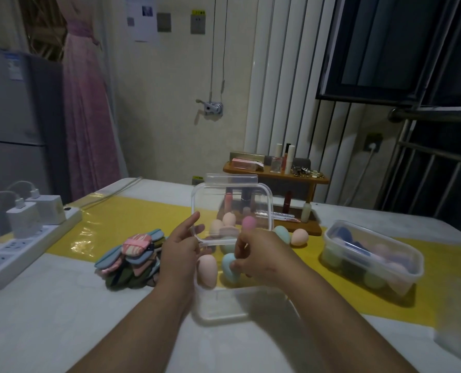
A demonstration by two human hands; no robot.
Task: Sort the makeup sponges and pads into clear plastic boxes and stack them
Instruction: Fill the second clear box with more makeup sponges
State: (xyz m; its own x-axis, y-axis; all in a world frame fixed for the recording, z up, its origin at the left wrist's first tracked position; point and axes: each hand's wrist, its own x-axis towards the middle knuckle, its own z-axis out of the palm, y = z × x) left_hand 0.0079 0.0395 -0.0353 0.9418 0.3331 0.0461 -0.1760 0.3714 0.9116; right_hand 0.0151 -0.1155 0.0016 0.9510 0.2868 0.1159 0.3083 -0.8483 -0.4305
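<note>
Box-filling step, I think. Left hand [180,249] pinches the clear square plastic lid [232,205] upright. Right hand [261,257] pinches a blue egg-shaped sponge [230,267] by the open clear plastic box [224,308] near the tabletop's front edge. Next: drop it in.

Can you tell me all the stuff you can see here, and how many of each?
clear lid: one, see-through, held upright
open clear box: one, see-through, nearest, between the arms
filled clear box: one, holding mixed-colour sponges, right side
blue sponge: one, in the right hand
pink sponge: one, just above the right fingers
other sponges: at least five, peach and teal, around the lid
pads: a pile, blue, pink and green, left
power strip: one, white, far left
wooden shelf: one, brown, behind, holding cosmetics
left hand: grips the lid
right hand: holds the blue sponge
</note>
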